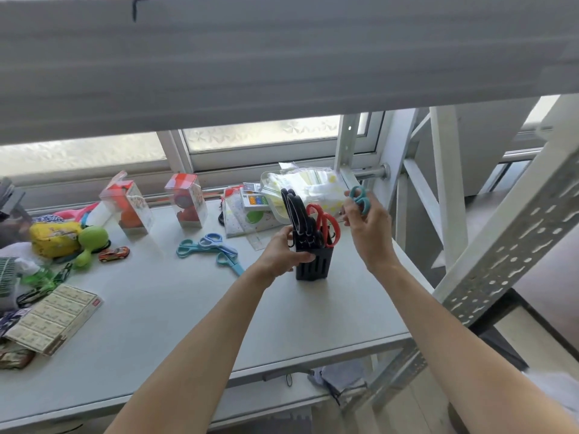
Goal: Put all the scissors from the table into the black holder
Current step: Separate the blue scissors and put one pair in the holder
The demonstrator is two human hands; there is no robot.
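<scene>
Right hand (pixel 363 227) raised just right of black holder (pixel 313 263), fingers pinching teal scissors (pixel 359 198) by handles; blades hidden behind palm, long axis cannot tell. Left hand (pixel 286 253) curled round holder's left wall, steadying it. Holder upright near table's (pixel 188 324) right edge, already carrying black scissors (pixel 296 214) and red scissors (pixel 324 222), handles up. Judged next: tip teal pair blades-down, lower left into holder; right hand nearer. Blue scissors (pixel 208 247) lie flat mid-table, well left. Window behind; metal shelving right.
</scene>
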